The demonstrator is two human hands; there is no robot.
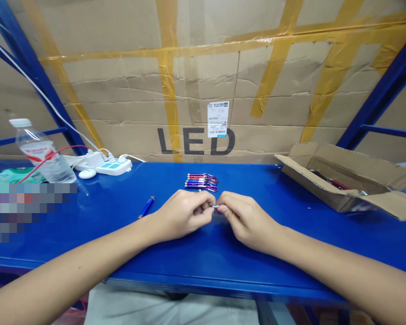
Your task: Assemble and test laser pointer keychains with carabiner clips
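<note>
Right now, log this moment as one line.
left hand: pinches small silver part | right hand: pinches same part | beyond: row of coloured tubes | left: blue tube | right: open carton

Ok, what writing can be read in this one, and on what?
"LED": big black letters on the cardboard behind the bench.
White sticker on that cardboard: barcode and print, too small to read.
Water bottle label: red print, blurred.
Small metal piece between left hand and right hand: no lettering visible.
</note>
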